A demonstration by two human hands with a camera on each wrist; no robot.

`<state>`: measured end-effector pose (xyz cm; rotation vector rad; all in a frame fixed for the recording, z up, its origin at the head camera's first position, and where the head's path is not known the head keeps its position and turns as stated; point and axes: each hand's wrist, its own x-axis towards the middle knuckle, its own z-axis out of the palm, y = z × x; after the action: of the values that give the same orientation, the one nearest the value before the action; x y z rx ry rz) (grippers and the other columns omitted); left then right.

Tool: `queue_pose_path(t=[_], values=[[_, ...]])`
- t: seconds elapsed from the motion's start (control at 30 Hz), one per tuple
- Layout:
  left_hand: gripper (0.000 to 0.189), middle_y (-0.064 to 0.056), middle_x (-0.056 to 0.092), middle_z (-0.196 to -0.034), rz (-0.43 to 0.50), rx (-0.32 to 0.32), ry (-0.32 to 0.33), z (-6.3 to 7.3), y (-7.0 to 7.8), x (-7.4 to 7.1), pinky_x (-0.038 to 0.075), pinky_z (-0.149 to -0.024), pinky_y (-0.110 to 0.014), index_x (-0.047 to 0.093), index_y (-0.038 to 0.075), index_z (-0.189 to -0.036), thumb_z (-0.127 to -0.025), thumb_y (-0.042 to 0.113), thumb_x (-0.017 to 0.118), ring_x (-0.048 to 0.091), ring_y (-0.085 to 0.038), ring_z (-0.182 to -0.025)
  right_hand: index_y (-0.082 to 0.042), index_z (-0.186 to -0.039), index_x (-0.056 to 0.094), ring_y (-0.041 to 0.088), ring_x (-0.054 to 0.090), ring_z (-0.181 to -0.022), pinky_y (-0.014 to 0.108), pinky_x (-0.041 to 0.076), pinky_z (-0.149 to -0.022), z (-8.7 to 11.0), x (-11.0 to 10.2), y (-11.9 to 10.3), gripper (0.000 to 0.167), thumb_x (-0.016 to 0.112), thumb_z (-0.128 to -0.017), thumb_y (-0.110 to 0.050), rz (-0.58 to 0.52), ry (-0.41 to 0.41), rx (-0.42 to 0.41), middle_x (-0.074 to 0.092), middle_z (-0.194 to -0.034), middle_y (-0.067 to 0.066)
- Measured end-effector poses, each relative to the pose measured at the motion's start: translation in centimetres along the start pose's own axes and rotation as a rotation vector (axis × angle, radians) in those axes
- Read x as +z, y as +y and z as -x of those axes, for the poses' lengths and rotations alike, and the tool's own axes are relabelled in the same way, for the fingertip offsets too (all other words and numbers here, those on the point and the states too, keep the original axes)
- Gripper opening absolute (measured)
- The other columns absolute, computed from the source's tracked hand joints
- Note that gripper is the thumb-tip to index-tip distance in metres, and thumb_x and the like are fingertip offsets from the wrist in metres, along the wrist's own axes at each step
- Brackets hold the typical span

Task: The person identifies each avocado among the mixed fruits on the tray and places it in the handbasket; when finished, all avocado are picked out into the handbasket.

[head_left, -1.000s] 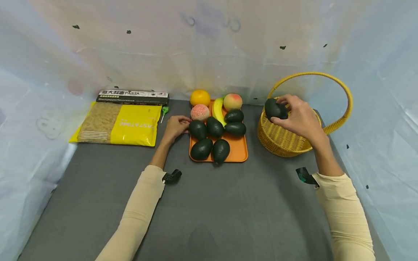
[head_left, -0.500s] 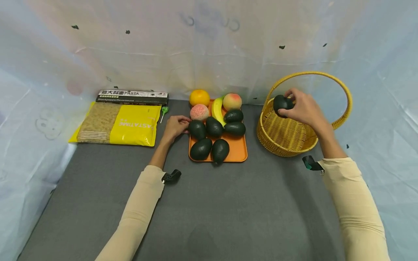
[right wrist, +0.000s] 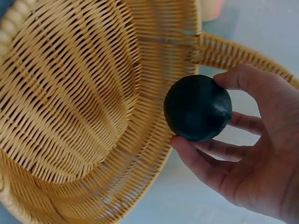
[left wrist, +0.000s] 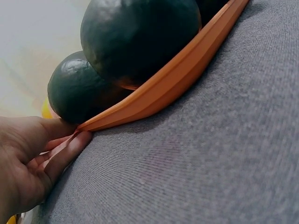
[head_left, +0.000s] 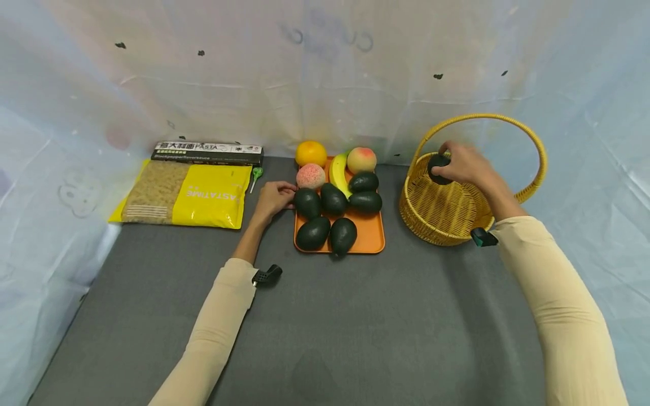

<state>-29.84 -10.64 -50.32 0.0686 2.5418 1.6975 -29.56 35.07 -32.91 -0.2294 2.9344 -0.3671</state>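
My right hand (head_left: 464,163) grips a dark green avocado (head_left: 439,169) over the back part of a yellow wicker basket (head_left: 447,234). In the right wrist view, thumb and fingertips clasp the avocado (right wrist: 198,107), and the woven basket (right wrist: 154,93) lies beyond it. At the left side of an orange tray (head_left: 370,237), my left hand (head_left: 276,197) pinches the rim. The left wrist view has the thumb above the tray edge (left wrist: 163,91) and fingers below it, right beside an avocado (left wrist: 79,88). Several more avocados (head_left: 342,235) lie on the tray.
On the tray's back half are a banana (head_left: 338,172), an orange (head_left: 311,153), a pink peach (head_left: 311,176) and another peach (head_left: 361,160). Left of it lie a yellow pasta bag (head_left: 208,197), a pasta box (head_left: 208,152) and a green lollipop (head_left: 257,172). The basket's handle (head_left: 533,141) arches upward.
My right hand has carried the avocado rightward over the basket, then a little lower toward its back. My left hand stays at the tray's rim.
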Motion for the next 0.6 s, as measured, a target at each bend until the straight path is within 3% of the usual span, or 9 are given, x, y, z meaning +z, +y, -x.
queue_pose_path(t=[0.17,0.3,0.43,0.6], values=[[0.023,-0.019,0.074,-0.100,0.014,-0.007,-0.001,0.1,0.0,-0.2,0.063,-0.060,-0.022,0.076,0.000,-0.113,-0.097,0.012,0.066,0.067,-0.003,-0.063,0.010,-0.141,0.048,0.042,0.068,-0.083,0.046,0.057,-0.066,-1.8,0.6,1.0,0.064,0.064,-0.099,-0.035,-0.010,-0.066,0.039,0.056,-0.127,0.038],[0.023,-0.018,0.074,-0.101,0.014,-0.003,-0.002,0.1,0.0,-0.1,0.063,-0.061,-0.022,0.076,0.000,-0.113,-0.097,0.012,0.066,0.067,-0.003,-0.063,0.013,-0.145,0.042,0.042,0.072,-0.078,0.034,0.061,-0.055,-2.7,1.2,1.9,0.069,0.064,-0.099,-0.033,-0.081,-0.116,0.083,0.051,-0.132,0.041],[0.023,-0.019,0.074,-0.102,0.009,0.009,-0.009,0.1,0.1,-0.1,0.064,-0.062,-0.023,0.076,0.000,-0.114,-0.097,0.013,0.065,0.067,-0.004,-0.065,0.016,-0.145,0.038,0.043,0.071,-0.085,0.034,0.064,-0.057,-3.4,1.9,2.7,0.070,0.062,-0.099,-0.031,-0.155,-0.138,0.137,0.047,-0.132,0.043],[0.023,-0.022,0.075,-0.104,0.002,0.020,-0.009,0.2,0.0,-0.1,0.063,-0.062,-0.023,0.076,-0.001,-0.114,-0.097,0.011,0.065,0.067,-0.003,-0.066,0.015,-0.126,0.042,0.040,0.070,-0.084,0.043,0.067,-0.064,-4.2,2.8,3.2,0.056,0.064,-0.097,-0.028,-0.216,-0.128,0.199,0.051,-0.119,0.038]])
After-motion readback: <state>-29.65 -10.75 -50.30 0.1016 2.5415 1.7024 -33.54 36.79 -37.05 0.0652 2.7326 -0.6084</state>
